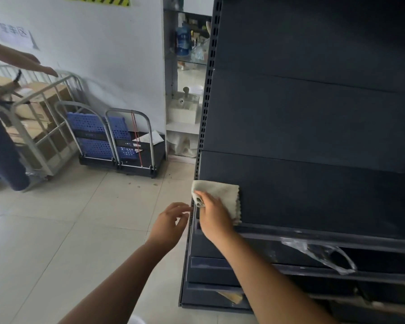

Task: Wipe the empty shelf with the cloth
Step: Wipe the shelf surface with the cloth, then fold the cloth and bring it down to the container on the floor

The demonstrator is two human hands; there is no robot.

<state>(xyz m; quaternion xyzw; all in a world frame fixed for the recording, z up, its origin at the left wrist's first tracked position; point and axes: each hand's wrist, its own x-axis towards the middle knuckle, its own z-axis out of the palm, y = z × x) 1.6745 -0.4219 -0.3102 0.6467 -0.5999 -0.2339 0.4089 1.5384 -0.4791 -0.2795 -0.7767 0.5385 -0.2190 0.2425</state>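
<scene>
Beige cloth [222,195] is lying flat at the left front corner of the dark empty shelf [325,202], its left edge bunched into a small roll at the corner.

Risks from here:
1. The cloth is sitting right at the shelf's left end, beside the perforated upright [205,108]. A stroke pushed further left is likely to drag it off the edge onto the floor [56,242].
2. The cloth is only partly under the palm; most of it is lying free ahead of and to the right of the fingers. A fast sweep to the right may fold it over, so the hand is wiping with skin instead of fabric.
3. A loose strip of clear plastic [323,253] is hanging from the front rail of the shelf below; a sleeve or wrist passing low could be snagging it.

Right hand [212,212]: resting palm-down on the near left part of the cloth, fingers together and curled slightly, pinching the rolled edge against the shelf. It is pressing on the cloth more than clamping it.

Left hand [171,222]: holding nothing, fingers loosely spread, tips hovering just beside the shelf's left front corner; whether they are touching the metal, I cannot tell.
</scene>
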